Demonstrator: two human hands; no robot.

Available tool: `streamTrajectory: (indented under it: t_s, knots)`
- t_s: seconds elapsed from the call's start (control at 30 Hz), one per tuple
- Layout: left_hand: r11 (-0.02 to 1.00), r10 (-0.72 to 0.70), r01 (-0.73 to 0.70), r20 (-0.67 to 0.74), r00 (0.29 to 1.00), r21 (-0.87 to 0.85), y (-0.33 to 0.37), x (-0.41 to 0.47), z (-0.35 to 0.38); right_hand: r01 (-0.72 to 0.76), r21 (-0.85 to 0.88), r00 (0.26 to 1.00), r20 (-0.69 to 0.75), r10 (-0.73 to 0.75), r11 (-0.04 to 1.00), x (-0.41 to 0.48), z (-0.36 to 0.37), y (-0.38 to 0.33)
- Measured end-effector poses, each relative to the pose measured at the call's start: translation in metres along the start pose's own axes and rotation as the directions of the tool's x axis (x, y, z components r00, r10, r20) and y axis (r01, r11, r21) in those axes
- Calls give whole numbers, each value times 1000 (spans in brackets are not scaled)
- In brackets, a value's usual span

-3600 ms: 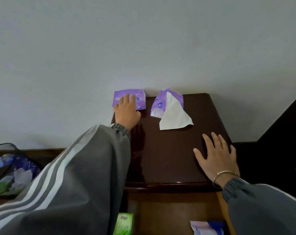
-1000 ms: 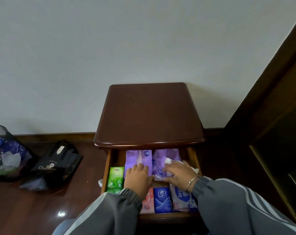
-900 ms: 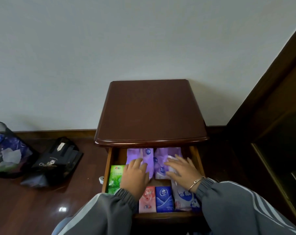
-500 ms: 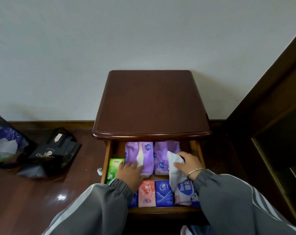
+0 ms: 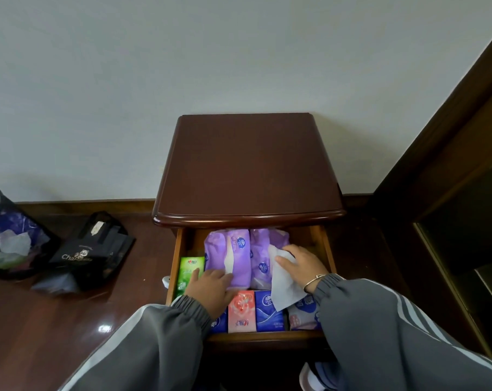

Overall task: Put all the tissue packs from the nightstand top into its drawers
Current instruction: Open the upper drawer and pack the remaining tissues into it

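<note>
Purple packs [image 5: 228, 249] lay in the drawer [image 5: 322, 244] under our fingers: left hand [image 5: 211, 286] flat on one, right hand [image 5: 302, 263] spread flat on a loose tissue [image 5: 281, 287]; our sleeves [image 5: 168, 334] half hid the front packs [image 5: 242, 311].

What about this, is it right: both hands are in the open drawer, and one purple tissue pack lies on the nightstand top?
Not quite. In the head view no pack lies on the nightstand top; both purple packs are in the open drawer. The left hand and right hand are in it.
</note>
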State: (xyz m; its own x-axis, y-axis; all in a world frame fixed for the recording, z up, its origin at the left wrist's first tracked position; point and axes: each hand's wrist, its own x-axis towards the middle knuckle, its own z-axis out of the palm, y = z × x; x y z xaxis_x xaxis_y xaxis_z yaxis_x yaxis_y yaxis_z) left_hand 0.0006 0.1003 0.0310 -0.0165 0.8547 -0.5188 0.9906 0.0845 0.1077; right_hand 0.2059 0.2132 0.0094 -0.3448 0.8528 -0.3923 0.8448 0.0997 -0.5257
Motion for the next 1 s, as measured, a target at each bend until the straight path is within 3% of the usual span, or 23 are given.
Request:
streamTrajectory:
  t_s: [0.13,0.23,0.33,0.43,0.53,0.6,0.7,0.87,1.0]
  knots:
    - [1000,-3,1,-130,992,-18,-5,-13,2,2,-52,998,-57,-5,999,-14,-15,3]
    - [998,57,-63,-224,973,-19,-8,-32,0,101,-6,990,-97,-101,995,-38,-27,6]
    - [985,156,-171,-296,942,-23,-18,-58,4,278,24,960,-32,-277,960,-70,-42,16]
    - [986,167,-168,-279,946,21,-32,-83,16,376,-129,926,79,-369,918,-99,-54,38]
    - [996,81,-71,-272,959,48,-45,-99,33,340,-393,939,195,-284,854,-116,-53,60]
    - [999,25,-11,-271,962,54,-53,-104,41,280,-516,959,185,-214,810,-121,-47,69]
    - [999,-31,40,-299,954,24,-60,-108,35,235,-553,971,96,-219,799,-123,-43,70]
    - [991,14,39,-396,918,126,-71,-99,24,280,-618,938,13,-347,735,-115,-53,66]
    - [996,-59,83,-437,898,37,-73,-74,8,163,-627,944,-124,-305,762,-93,-64,60]
